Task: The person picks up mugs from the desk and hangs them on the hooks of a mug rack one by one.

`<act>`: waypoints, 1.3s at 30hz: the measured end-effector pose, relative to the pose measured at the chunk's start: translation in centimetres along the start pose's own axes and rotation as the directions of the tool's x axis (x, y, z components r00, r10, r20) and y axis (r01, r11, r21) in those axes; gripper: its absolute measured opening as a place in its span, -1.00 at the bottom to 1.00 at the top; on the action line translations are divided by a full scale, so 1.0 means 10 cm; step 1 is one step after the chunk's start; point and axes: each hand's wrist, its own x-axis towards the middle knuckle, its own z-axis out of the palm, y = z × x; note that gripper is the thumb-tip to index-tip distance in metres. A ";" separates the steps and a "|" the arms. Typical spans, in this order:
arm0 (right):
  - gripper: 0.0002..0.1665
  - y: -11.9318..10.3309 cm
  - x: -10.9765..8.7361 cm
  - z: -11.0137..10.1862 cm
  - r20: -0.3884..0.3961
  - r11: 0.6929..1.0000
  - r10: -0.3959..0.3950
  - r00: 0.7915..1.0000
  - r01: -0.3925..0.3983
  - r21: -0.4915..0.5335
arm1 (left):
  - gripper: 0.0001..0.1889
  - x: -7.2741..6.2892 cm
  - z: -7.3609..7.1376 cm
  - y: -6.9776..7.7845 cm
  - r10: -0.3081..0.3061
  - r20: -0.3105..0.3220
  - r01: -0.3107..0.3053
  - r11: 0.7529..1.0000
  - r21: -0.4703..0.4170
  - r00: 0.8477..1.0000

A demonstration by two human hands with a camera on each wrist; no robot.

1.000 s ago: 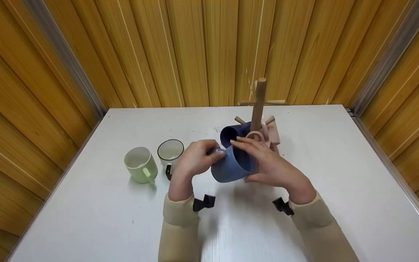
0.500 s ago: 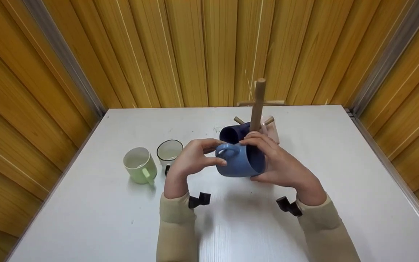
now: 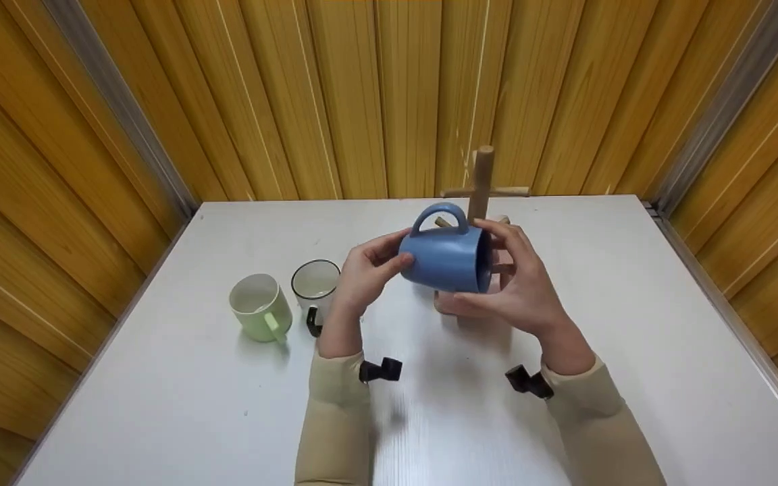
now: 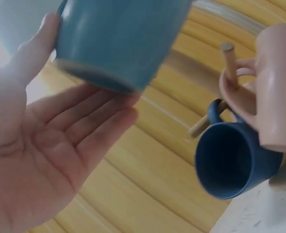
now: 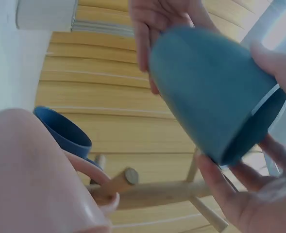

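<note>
A blue mug point(image 3: 443, 260) is held in the air on its side, its handle uppermost and its mouth facing right. My left hand point(image 3: 365, 277) holds it by the base end, thumb on the near side and fingers behind. Around the rim end, my right hand point(image 3: 527, 287) grips with the thumb below and fingers above. Just behind the mug rises a wooden mug tree point(image 3: 481, 179). In the left wrist view, a pink mug point(image 4: 281, 92) and a dark blue mug point(image 4: 225, 160) hang from its pegs by their handles; the head view mostly hides them.
To the left on the white table point(image 3: 159, 405) stand a light green mug point(image 3: 261, 314) and a pale mug with a dark rim point(image 3: 315, 283) and black handle, partly behind the left hand. Wood-patterned walls point(image 3: 342, 101) enclose the table's back and sides.
The blue mug has been turned so its handle swung from the left side to the top, and it has risen slightly. Both hands have moved with it.
</note>
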 end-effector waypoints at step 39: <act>0.23 0.22 0.28 0.23 -0.140 0.898 0.421 0.896 -0.434 -0.076 | -0.56 0.26 0.55 -0.28 -0.129 -0.368 0.090 0.989 -0.121 0.921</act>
